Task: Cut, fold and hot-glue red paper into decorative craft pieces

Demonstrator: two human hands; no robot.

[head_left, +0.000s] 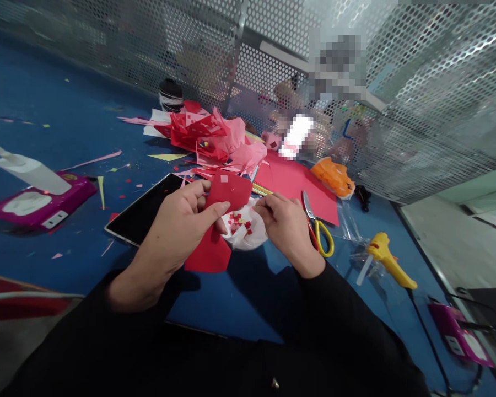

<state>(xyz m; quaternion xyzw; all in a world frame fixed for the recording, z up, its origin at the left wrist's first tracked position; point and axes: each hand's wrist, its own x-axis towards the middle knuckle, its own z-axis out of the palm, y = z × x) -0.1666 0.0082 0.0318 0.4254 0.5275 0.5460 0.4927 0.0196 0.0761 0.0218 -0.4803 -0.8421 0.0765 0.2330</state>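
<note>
Your left hand pinches a red paper sheet btw thumb and fingers, holding it up off the blue table; the sheet's lower part hangs down below the hand. Your right hand is curled just beside it, fingertips drawn together at or near the sheet's right edge. Can't tell if they actually grip anything, too small to see. Both arms in black sleeves.

Right under the hands, btw them, sits a white bowl w/ small red paper bits in it. Scissors w/ yellow handles lie just right of the right hand, on a bigger red sheet. A tablet w/ dark screen lies left of the left hand, partly behind it.

Further back: a heap of red and pink paper scraps, a dark tape roll behind it. Far left, a purple wipes pack. Right side: an orange object, a yellow glue gun w/ its cord, and a 2nd purple pack near the table edge. Perforated metal screen runs along the back of the table.
</note>
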